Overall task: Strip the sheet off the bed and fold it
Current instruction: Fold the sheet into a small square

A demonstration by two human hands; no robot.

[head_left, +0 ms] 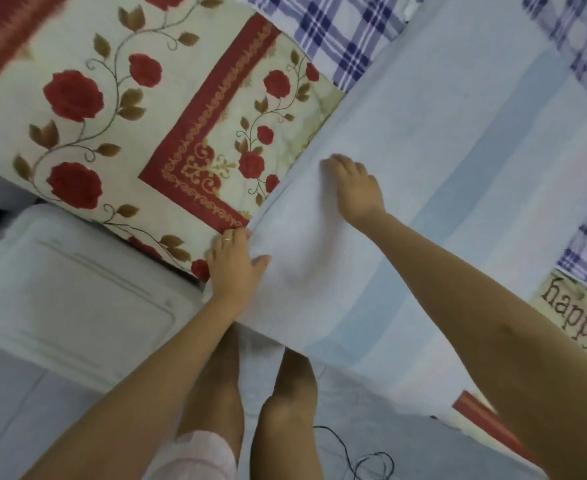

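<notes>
My left hand (231,263) grips the pale striped sheet (423,209) at the bed's edge beside a rose-print quilt (112,109), my right hand (356,188) flat, fingers spread.

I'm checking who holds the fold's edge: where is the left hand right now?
In the head view the left hand sits left of centre, gripping the pale blue sheet at its edge, beside the rose-patterned cover.

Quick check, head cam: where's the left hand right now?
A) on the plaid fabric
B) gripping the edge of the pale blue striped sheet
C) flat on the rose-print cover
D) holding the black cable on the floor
B: the left hand curls its fingers around the near edge of the pale blue striped sheet, while the right hand presses flat on the same sheet.
</notes>
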